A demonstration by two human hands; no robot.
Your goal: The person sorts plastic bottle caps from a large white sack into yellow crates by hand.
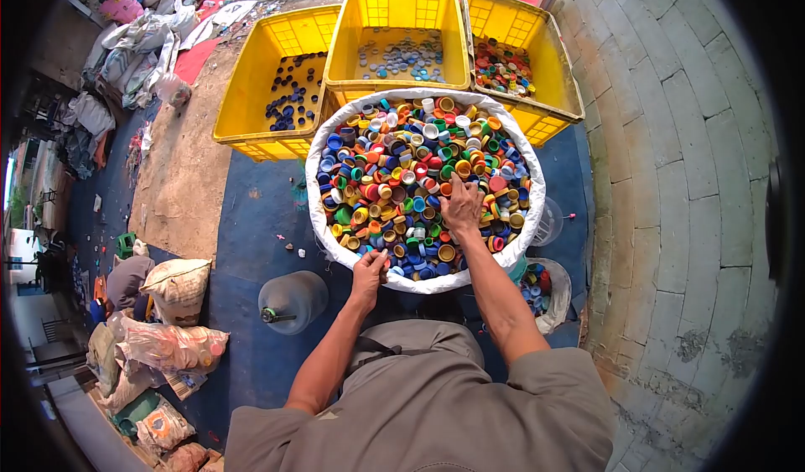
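Both hands (370,269) (462,206) outstretched over caps (402,162)

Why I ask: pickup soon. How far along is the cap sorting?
Done: thin layers of caps cover three yellow crates. In hand: right hand reaches among mixed caps in the white sack, left hand at its rim. Left: the sack looks nearly full.

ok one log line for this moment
left hand: curled at sack near rim | right hand: down among bottle caps | behind: three yellow crates

Right hand (462,206) on bottle caps (402,170) in white sack (323,229); left hand (369,269) grips sack rim.
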